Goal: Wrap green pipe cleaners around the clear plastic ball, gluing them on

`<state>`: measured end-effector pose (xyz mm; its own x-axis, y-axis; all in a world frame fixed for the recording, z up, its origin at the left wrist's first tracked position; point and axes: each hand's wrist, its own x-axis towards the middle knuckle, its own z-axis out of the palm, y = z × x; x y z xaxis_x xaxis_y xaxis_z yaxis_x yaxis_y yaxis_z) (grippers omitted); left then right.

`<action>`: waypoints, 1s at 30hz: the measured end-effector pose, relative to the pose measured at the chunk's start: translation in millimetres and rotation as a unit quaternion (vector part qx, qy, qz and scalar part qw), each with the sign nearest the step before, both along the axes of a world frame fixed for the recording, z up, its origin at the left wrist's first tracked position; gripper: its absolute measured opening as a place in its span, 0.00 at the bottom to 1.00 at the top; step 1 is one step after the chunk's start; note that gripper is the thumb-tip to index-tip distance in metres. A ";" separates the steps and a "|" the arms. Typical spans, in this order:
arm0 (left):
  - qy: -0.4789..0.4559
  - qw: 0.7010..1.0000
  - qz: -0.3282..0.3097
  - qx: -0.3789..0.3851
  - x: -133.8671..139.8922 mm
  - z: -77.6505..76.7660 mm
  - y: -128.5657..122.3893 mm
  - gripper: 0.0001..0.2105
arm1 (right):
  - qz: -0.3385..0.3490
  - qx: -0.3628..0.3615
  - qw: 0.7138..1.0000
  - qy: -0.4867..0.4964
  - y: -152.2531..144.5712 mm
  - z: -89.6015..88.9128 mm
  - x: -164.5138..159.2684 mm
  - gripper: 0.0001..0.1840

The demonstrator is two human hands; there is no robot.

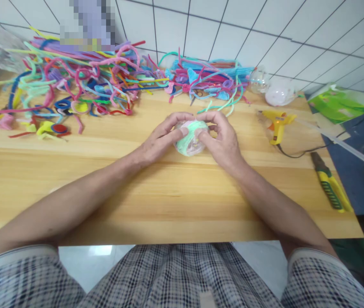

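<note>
Between my two hands, over the middle of the wooden table (175, 201), is a round clear ball (190, 149) partly covered with pale green and pink fuzzy strips. My left hand (165, 137) is curled around its left side, the thumb pressed on the green band. From the right, my right hand (223, 139) grips it with the thumb on the front and the fingers over the top. The fingertips of both hands nearly meet at the ball's far side. What lies beneath the ball is hidden.
A tangled heap of coloured pipe cleaners (82, 77) spreads over the back left, and bundled blue ones (214, 68) lie behind my hands. Clear balls (279, 92) stand at the back right. A yellow glue gun (278, 124) with its cord and yellow-green pliers (329, 184) lie on the right.
</note>
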<state>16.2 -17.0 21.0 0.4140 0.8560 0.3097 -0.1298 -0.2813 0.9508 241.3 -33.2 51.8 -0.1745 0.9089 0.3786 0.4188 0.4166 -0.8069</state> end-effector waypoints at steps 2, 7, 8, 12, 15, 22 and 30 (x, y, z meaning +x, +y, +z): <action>-0.003 1.000 -0.013 -0.002 -0.7 0.1 -0.2 0.24 | 0.000 -0.011 1.000 0.008 1.7 -4.1 -0.4 0.16; 0.008 1.000 -0.016 -0.008 -0.3 5.2 -2.9 0.24 | -0.002 -0.024 0.999 0.024 3.2 -9.8 -2.4 0.17; 0.010 1.000 -0.016 -0.008 0.0 6.2 -3.2 0.23 | -0.002 -0.022 0.999 0.026 3.0 -9.9 -2.8 0.17; 0.009 1.000 -0.011 -0.010 0.1 6.8 -3.9 0.24 | 0.002 -0.020 1.000 0.021 2.8 -9.9 -2.8 0.17; 0.002 1.000 -0.009 -0.008 -1.8 4.5 -3.6 0.25 | 0.003 -0.029 0.999 0.028 5.1 -11.1 -0.9 0.16; 0.038 0.998 -0.047 0.028 -7.9 -3.3 0.9 0.36 | 0.013 -0.068 0.996 0.060 10.7 -12.2 5.2 0.15; 0.083 0.994 -0.025 0.070 -7.4 2.8 -3.6 0.35 | -0.007 -0.055 0.997 0.058 9.4 -14.8 1.7 0.14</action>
